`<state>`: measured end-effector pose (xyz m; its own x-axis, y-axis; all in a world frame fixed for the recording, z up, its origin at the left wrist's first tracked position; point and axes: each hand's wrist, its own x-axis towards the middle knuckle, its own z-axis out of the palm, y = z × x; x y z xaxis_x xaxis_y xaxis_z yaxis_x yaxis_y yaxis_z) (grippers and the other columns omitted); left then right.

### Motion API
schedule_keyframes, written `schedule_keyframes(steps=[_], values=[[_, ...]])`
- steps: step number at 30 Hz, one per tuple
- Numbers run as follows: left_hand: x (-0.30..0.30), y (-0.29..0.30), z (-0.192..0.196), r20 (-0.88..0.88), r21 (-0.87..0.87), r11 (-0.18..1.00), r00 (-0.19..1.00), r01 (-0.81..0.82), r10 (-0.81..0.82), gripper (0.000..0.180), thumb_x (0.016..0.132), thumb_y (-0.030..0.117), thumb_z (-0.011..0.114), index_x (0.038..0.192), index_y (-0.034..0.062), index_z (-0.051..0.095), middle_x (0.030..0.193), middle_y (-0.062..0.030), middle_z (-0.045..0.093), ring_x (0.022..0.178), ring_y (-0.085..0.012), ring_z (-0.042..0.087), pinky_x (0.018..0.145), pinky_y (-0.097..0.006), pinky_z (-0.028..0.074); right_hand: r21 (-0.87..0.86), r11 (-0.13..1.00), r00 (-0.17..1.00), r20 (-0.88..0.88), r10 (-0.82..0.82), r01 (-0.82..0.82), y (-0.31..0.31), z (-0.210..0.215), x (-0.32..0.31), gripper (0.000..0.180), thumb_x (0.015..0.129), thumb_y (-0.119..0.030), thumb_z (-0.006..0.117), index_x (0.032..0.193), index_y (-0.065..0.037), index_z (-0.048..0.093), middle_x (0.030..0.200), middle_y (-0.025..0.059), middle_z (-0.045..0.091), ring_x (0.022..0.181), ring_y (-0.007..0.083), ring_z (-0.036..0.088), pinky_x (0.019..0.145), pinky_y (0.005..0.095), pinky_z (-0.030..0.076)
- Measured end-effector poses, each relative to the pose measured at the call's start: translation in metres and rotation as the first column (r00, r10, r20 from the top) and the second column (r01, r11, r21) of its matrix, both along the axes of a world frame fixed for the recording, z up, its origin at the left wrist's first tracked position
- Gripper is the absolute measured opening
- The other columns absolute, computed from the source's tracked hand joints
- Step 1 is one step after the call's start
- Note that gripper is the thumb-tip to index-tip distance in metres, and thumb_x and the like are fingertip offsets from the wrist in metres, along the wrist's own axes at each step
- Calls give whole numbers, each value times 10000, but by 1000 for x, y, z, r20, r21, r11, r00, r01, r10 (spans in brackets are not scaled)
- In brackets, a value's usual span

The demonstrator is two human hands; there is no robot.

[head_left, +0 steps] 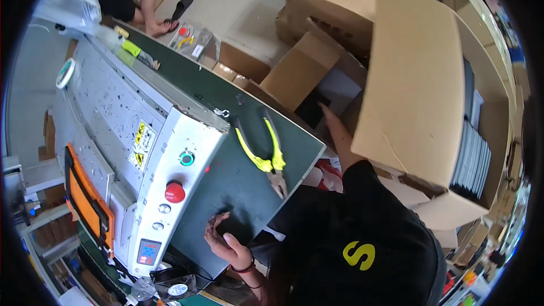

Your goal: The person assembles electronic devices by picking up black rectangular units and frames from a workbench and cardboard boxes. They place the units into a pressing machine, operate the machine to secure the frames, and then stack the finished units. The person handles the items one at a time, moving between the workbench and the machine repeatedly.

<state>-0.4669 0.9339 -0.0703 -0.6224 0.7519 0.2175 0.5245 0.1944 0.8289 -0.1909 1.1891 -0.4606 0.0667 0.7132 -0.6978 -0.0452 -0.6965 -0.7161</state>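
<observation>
My left hand point(228, 245), its fingers stained dark, hovers at or rests on the green tabletop point(243, 192). Its fingers curl loosely apart from the thumb, with nothing visible between them. A red band circles that wrist. Pliers point(274, 161) with yellow and black handles lie beyond it, jaws toward me and handles spread. My right arm reaches over the table's edge into an open cardboard box point(297, 73). There my right hand point(327, 114) is at a flat black piece point(310, 111); its fingertips are hidden, so its grip cannot be made out.
A grey machine point(178, 192) with a red button point(175, 192) and small display stands on the left. On the right, a large carton point(416, 79) holds stacked dark sheets point(473, 156). A green-handled tool point(131, 49) lies far back. Another person's legs point(148, 11) show at the top left.
</observation>
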Motion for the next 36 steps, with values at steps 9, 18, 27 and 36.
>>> schedule_keyframes(steps=[9,18,27,36], values=[[-3,12,0,-40,-49,998,999,-32,30,397,881,266,427,1050,-91,469,887,-200,572,820,-293,569,794,-392,440,-256,967,1000,-26,-5,-2,5,-101,8,1014,703,-570,696,1439,-57,224,1490,148,198,1360,302,194,1076,484,200],[0,10,4,-86,-97,989,991,-109,100,451,909,347,422,1010,-88,483,900,-190,548,829,-277,553,785,-370,424,466,884,970,194,-144,38,28,-80,-64,940,745,-449,724,1432,-45,227,1476,142,230,1341,300,255,1046,443,296],[4,7,4,-147,-148,977,980,-153,131,430,907,327,403,1004,-80,501,891,-186,567,828,-282,550,786,-368,415,315,940,957,206,-205,133,30,-80,-75,941,759,-435,718,1437,-46,195,1474,141,232,1345,296,246,1042,425,311],[0,4,-1,-116,-90,986,985,-137,127,428,907,328,391,971,-74,522,885,-184,584,829,-295,556,788,-379,417,160,968,975,78,-207,193,13,-80,-53,949,770,-431,710,1444,-48,162,1474,142,230,1352,292,233,1040,409,319]])
